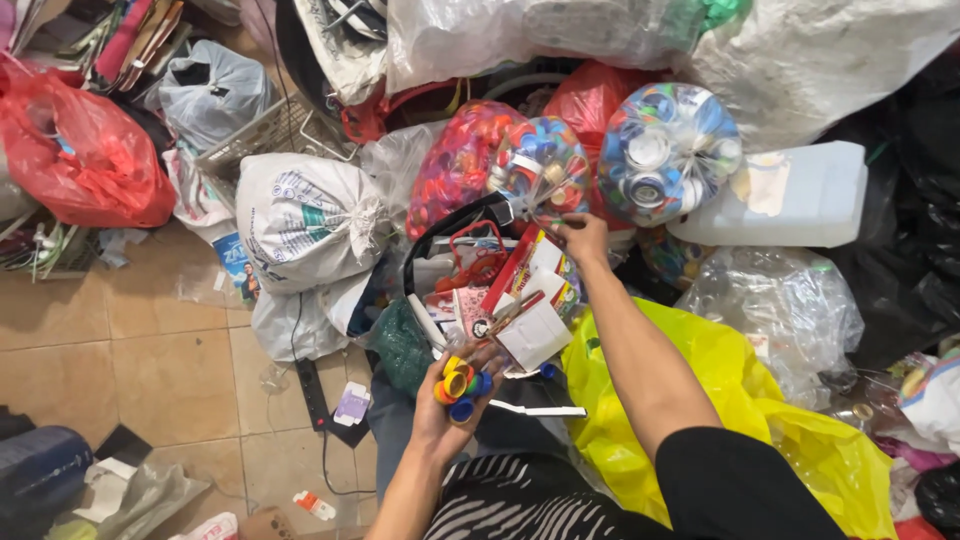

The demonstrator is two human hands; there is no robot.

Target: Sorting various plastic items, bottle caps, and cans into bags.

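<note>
My left hand (448, 400) is cupped around a small pile of coloured bottle caps (458, 385), orange, yellow, green and blue. My right hand (582, 238) reaches forward, its fingers pinched at the edge of a clear bag filled with mixed caps (541, 165). Between the hands sits an open black bag (428, 240) stuffed with cartons, papers and red handles (472, 255). Another clear bag of blue and white caps (668, 152) lies just right of my right hand. A bag of red caps (457, 160) lies to the left.
A yellow plastic bag (720, 390) lies under my right arm. A white plastic jerrycan (795, 195), a clear bag of bottles (780, 305), a tied white sack (300, 220) and a red bag (85, 155) crowd around. A black power strip (312, 390) lies on the tiled floor (150, 360).
</note>
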